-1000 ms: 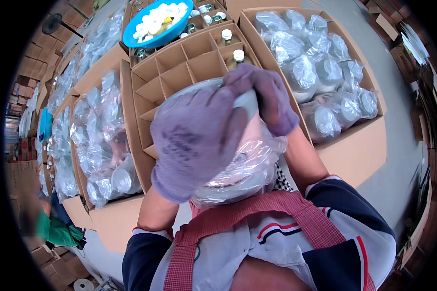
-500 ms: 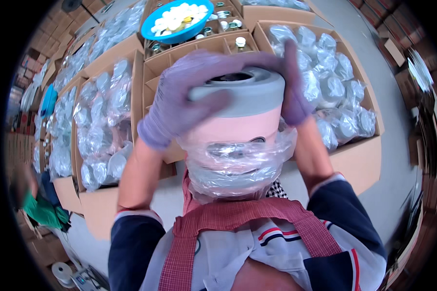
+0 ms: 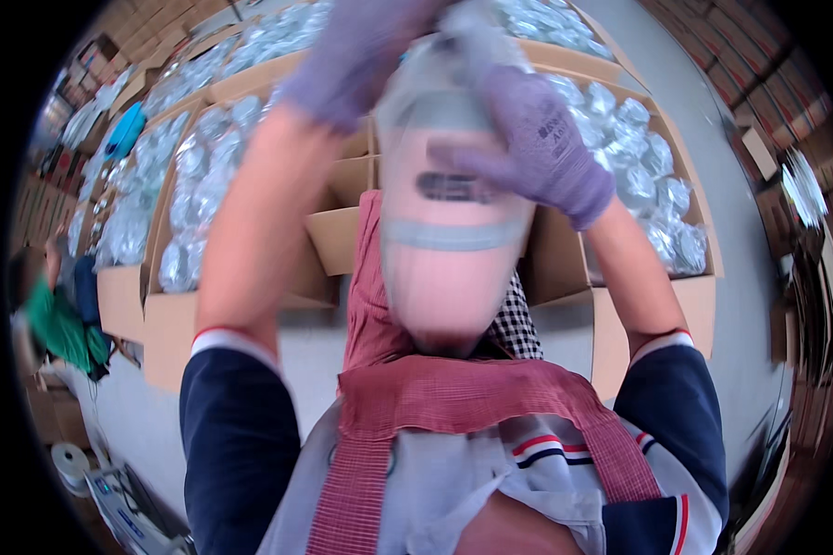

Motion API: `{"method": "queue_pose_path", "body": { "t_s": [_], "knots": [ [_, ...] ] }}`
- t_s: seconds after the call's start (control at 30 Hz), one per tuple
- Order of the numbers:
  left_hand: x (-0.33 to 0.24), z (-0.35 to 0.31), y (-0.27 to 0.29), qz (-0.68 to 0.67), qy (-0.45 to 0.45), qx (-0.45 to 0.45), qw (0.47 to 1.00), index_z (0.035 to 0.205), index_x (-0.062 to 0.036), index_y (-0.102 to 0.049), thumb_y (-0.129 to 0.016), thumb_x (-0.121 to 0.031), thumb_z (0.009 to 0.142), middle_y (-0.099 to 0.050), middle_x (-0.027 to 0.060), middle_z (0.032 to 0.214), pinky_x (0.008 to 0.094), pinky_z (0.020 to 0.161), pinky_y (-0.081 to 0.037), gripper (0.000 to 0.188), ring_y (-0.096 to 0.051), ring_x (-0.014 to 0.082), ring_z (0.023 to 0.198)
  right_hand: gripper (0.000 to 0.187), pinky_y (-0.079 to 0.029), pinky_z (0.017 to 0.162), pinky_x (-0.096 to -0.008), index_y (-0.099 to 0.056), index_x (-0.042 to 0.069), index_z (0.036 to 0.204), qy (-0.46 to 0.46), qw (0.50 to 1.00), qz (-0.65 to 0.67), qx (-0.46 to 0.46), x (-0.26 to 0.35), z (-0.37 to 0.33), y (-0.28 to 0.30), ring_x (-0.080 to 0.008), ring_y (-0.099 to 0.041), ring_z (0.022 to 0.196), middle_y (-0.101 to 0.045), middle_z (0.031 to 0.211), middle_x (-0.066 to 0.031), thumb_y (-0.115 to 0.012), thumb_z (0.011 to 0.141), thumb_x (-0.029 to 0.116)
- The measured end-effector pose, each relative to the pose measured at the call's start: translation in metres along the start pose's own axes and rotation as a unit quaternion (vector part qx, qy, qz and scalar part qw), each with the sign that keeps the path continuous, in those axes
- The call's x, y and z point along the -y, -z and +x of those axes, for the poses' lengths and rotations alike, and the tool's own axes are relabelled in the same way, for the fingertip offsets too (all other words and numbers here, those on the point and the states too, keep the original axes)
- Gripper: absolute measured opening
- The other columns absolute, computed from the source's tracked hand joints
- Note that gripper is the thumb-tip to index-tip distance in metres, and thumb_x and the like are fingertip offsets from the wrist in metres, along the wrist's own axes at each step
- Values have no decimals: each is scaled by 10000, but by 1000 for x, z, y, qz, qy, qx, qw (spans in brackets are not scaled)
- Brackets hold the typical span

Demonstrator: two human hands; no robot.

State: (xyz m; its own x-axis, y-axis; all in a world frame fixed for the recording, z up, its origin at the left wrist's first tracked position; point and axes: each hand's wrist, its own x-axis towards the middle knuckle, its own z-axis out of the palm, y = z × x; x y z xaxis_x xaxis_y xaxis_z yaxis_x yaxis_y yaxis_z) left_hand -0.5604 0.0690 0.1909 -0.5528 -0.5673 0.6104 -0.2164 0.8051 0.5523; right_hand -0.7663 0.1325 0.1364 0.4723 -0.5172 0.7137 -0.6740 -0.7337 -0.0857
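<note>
A pink vacuum flask with grey bands stands upright in front of my chest, blurred by motion. A clear plastic bag covers it up to the top. My left hand, in a purple glove, is closed at the gathered upper end of the bag; its fingertips are smeared and partly cut off by the picture's edge. Against the flask's upper right side lies my right hand, also gloved, its thumb across the front and its fingers curving round the bagged top.
Open cartons of bagged items stand left and right. Between them, behind the flask, is a carton with divider compartments. A person in green is at far left. Flat cardboard leans at the right.
The plastic bag, bunched round the flask's lower part before, is now pulled up over its top. My left hand has moved up and away; my right hand has shifted onto the flask's side.
</note>
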Motion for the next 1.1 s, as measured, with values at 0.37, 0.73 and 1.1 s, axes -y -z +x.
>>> {"method": "queue_pose_path", "body": {
  "t_s": [0.37, 0.73, 1.1],
  "knots": [
    [89, -295, -81, -207, 240, -41, 948, 1403, -58, -397, -571, -138, 920, -418, 161, 1403, 428, 1067, -347, 520, -400, 303, 1298, 534, -469, 857, -378, -612, -55, 1141, -622, 776, 96, -39, -141, -157, -111, -328, -629, 954, -662, 1056, -239, -404, 973, 407],
    [102, -411, 129, -79, 400, -422, 810, 1133, 10, -618, -631, -59, 865, -641, 92, 1024, 333, 841, -520, 278, -614, 187, 942, 327, -490, 723, -279, -658, 9, 1079, -400, 720, 525, 212, -24, 73, -319, -143, -614, 787, -654, 919, -32, -526, 958, 283],
    [344, -411, 144, 220, 501, 60, 835, 1029, -40, -672, -626, -394, 828, -674, 197, 1012, 401, 847, -500, 409, -640, 343, 940, 284, -505, 836, -351, -642, 6, 1090, -225, 891, 331, 214, -27, 64, -339, -282, -644, 917, -668, 1016, -130, -605, 883, 196]
  ]
}}
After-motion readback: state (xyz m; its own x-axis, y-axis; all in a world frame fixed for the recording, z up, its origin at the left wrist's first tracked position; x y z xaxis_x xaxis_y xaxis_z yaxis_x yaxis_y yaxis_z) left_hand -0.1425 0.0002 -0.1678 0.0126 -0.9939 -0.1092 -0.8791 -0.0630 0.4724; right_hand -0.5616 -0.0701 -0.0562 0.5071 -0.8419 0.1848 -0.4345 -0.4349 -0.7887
